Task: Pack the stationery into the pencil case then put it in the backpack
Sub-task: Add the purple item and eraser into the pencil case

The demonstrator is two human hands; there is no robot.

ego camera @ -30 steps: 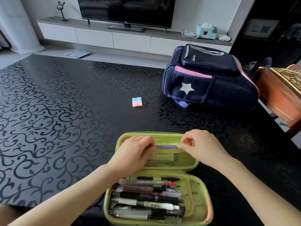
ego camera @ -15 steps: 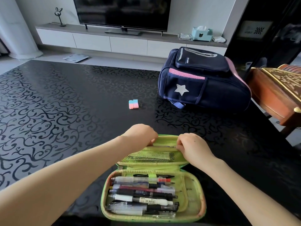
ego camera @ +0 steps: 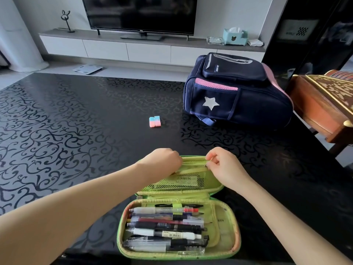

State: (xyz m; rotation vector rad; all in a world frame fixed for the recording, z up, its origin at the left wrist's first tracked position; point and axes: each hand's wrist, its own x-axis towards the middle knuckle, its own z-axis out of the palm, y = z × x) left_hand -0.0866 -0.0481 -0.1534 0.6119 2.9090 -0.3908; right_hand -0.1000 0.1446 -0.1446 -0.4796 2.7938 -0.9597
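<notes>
Now right hand (ego camera: 225, 167) on pencil case (ego camera: 229, 217)

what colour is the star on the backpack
Silvery white star on the navy-and-pink fabric backpack, clearest in the head view.

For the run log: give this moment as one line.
left hand: holds pencil case lid | right hand: pinches pocket zip pull | pens: in case | erasers: loose on table | backpack: untouched
</notes>
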